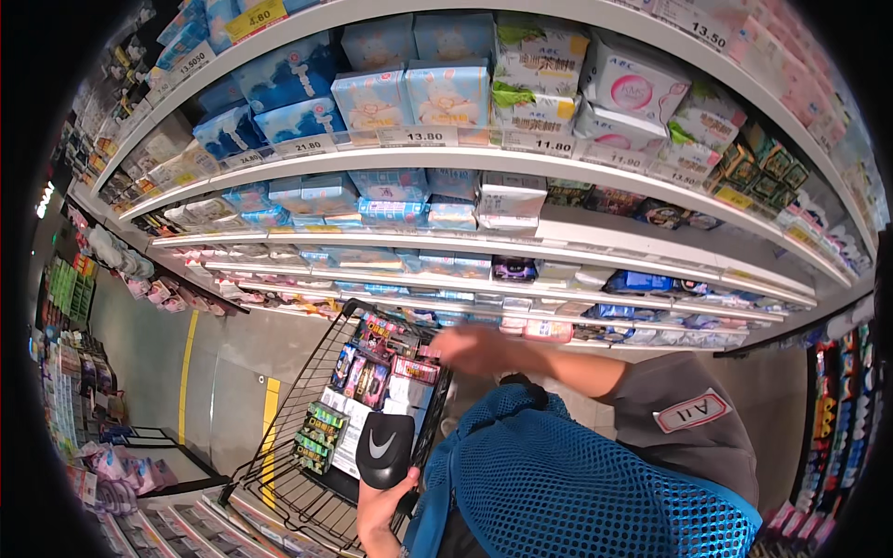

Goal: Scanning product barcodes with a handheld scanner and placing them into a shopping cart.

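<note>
My left hand [387, 506] grips a black handheld device [384, 446], which looks like a barcode scanner with a silver tick-shaped mark on top. It is held over the near part of a black wire shopping cart [286, 425]. Green-and-black printed packs [317, 438] sit in the cart beside the device. Dark printed packs [366, 376] and white boxes [408, 396] lie farther in. My right hand [471, 350] is motion-blurred at the cart's right rim, near a red-edged pack [415, 370]. Whether its fingers hold anything cannot be made out.
Ahead rise white shelves [488, 159] with blue packs [373, 104], white packs [631, 84] and price tags. A grey floor [230, 370] with yellow lines runs left of the cart. More racks [834, 418] stand at the right. A blue mesh vest [558, 460] covers my torso.
</note>
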`<control>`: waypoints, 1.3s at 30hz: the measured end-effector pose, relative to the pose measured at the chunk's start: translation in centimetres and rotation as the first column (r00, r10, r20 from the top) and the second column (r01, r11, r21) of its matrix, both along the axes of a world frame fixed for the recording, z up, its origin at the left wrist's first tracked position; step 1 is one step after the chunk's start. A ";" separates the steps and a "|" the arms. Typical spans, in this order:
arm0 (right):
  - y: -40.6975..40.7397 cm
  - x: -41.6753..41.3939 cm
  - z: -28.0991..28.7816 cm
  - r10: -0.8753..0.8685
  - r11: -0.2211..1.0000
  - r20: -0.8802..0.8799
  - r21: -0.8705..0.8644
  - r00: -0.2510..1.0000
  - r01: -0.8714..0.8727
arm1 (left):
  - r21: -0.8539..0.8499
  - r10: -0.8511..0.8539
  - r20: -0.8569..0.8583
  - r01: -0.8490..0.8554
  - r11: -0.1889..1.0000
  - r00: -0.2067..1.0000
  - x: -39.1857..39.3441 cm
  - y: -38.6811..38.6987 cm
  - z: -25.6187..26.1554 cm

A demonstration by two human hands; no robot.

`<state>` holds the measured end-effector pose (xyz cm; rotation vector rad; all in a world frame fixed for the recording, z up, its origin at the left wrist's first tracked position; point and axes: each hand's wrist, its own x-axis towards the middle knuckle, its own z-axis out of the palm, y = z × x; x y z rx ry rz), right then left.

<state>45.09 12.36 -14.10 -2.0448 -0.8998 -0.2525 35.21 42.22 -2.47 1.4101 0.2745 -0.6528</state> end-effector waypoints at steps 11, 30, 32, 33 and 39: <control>-16.6 5.6 11.7 -0.843 0.414 0.214 -0.328 0.493 0.849 | 0.108 -0.107 -0.003 0.107 0.988 0.994 3.0 -4.0 -1.9; -14.6 -1.6 12.0 -0.533 0.724 0.522 -0.126 0.666 0.678 | 0.066 -0.213 0.160 0.205 0.976 0.964 3.3 -5.0 0.0; -14.0 -2.9 11.1 -0.426 0.787 0.635 -0.091 0.644 0.611 | 0.107 -0.305 0.203 0.289 0.951 0.930 3.7 -4.7 0.2; -13.7 -3.6 10.7 -0.384 0.818 0.672 -0.070 0.633 0.571 | 0.173 -0.431 0.281 0.397 0.901 0.857 4.0 -4.8 0.5; -11.6 -5.7 10.4 -0.301 0.888 0.705 -0.038 0.643 0.458 | 0.144 -0.503 0.362 0.486 0.862 0.785 4.7 -6.6 3.0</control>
